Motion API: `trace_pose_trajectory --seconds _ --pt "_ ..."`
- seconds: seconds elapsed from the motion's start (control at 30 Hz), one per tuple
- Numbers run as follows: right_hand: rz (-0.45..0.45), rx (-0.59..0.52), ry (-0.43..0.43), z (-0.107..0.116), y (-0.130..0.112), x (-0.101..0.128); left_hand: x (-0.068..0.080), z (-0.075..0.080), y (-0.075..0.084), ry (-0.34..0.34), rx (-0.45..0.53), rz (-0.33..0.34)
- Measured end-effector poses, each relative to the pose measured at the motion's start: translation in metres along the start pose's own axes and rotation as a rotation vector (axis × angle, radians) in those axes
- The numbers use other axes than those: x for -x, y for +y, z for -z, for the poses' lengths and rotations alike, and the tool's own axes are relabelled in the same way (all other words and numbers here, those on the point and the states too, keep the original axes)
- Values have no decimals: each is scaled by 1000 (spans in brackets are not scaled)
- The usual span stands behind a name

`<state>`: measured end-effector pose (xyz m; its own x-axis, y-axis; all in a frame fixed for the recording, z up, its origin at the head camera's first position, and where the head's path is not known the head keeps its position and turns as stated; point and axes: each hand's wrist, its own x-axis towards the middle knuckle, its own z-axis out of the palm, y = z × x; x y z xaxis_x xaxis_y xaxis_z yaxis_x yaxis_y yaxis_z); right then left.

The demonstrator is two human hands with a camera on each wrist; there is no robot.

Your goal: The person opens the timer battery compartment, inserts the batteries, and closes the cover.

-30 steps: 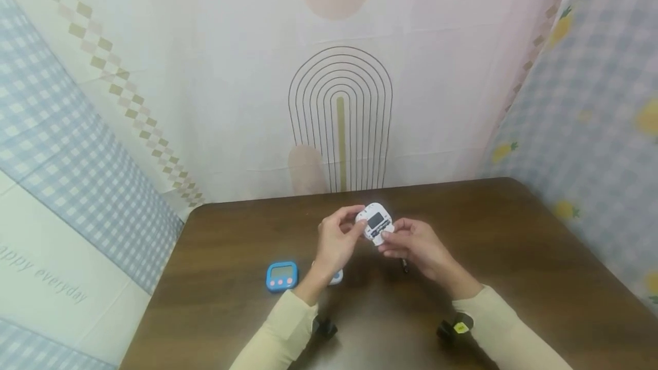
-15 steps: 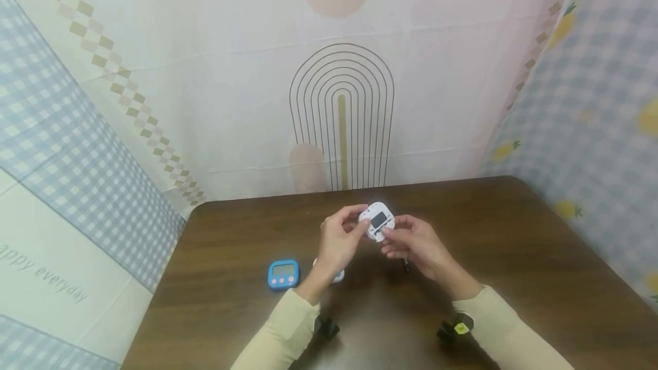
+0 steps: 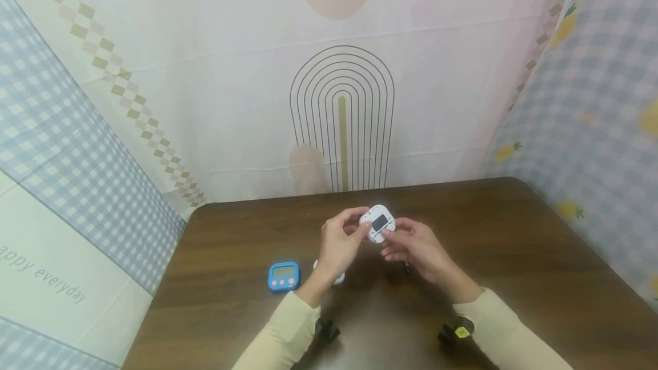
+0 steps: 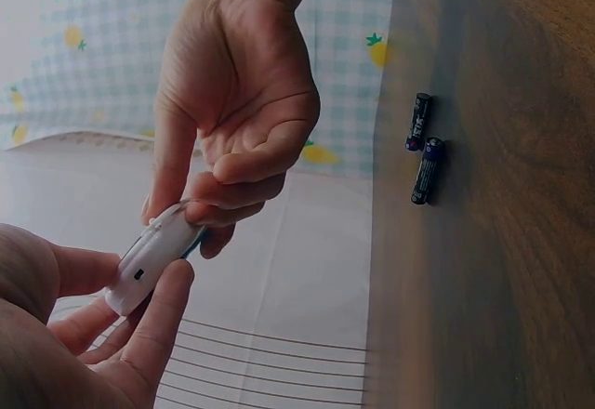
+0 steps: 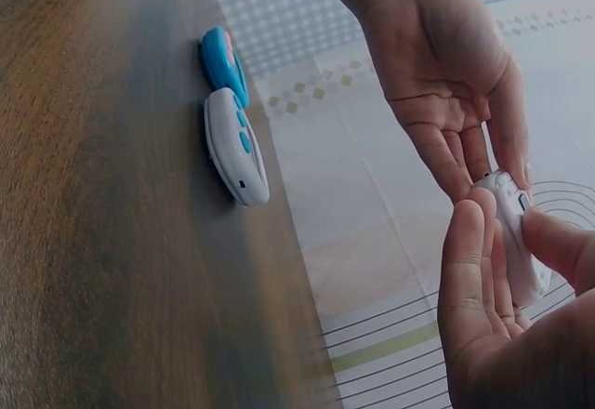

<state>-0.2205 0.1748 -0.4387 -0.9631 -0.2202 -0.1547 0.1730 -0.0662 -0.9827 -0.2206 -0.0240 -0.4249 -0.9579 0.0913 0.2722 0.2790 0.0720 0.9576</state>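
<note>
A white digital timer (image 3: 381, 213) is held in the air over the table, its back with a dark rectangle turned up toward the head view. My left hand (image 3: 339, 245) grips its left side between thumb and fingers. On the opposite side my right hand (image 3: 422, 249) pinches the lower right edge, thumb on the white battery cover (image 3: 377, 236). That cover lies over the battery slot; whether it is fully latched I cannot tell. The left wrist view shows the timer (image 4: 153, 258) edge-on between both hands.
A blue timer (image 3: 283, 277) with pink buttons lies on the brown table (image 3: 231, 244). Beside it, a white timer (image 5: 231, 144) with blue buttons is partly behind my left wrist in the head view. Two dark batteries (image 4: 429, 172) lie near my right hand.
The battery cover has slid up into the timer's back, hiding the slot that showed one second ago. My right thumb moved with it; the left hand has barely shifted.
</note>
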Motion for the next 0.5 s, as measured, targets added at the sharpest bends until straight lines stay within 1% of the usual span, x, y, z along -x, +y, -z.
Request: trace_pose_trajectory --seconds 0.13,0.5 --pt "-3 12 3 0 1 1 1 0 1 -4 2 6" --pt "9 -12 -2 -1 3 1 1 0 1 0 -7 0"
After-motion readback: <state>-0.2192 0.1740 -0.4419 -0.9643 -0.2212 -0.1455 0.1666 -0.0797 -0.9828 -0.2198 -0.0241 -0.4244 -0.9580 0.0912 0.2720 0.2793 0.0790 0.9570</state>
